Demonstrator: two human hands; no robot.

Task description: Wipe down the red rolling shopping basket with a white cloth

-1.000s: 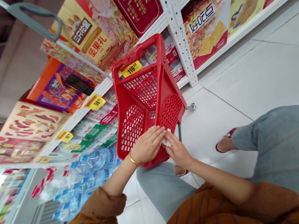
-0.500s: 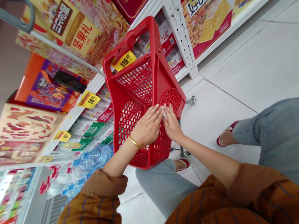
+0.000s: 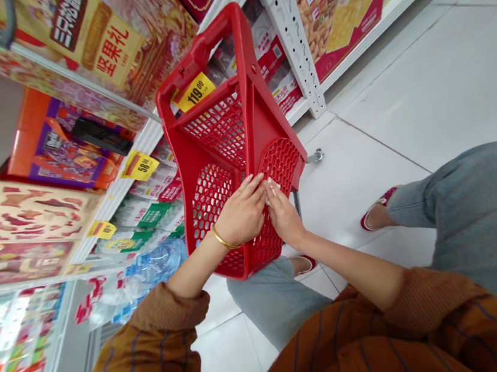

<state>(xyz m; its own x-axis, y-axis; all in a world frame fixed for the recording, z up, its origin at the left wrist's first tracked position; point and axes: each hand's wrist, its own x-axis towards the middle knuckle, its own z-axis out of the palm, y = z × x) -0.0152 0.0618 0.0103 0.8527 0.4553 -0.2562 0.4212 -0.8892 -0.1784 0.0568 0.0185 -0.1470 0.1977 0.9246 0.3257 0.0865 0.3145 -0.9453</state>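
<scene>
A red plastic shopping cart (image 3: 258, 109) with mesh sides stands in front of me, turned on its side in this tilted view. My left hand (image 3: 243, 209), wearing a gold bangle (image 3: 222, 238), lies over the near rim. Its fingers are close together and bent over the edge; the thumb is hidden. Just beside it, my right hand (image 3: 285, 211) presses against the outer mesh panel. Under its closed fingertips a scrap of white tissue (image 3: 272, 184) peeps out, mostly covered. The fingertips of both hands almost touch.
White shelving (image 3: 290, 28) runs along the left with boxed snacks (image 3: 77, 32), yellow price tags (image 3: 141, 165) and packs of bottled water (image 3: 158, 259). A caster wheel (image 3: 316, 156) shows beneath the cart. Pale floor tiles (image 3: 469, 86) lie to the right, near my legs.
The shelves and cart have shifted left and slightly up in view. My right hand has slid a little lower on the mesh panel, covering more of the tissue. My left hand stays on the rim.
</scene>
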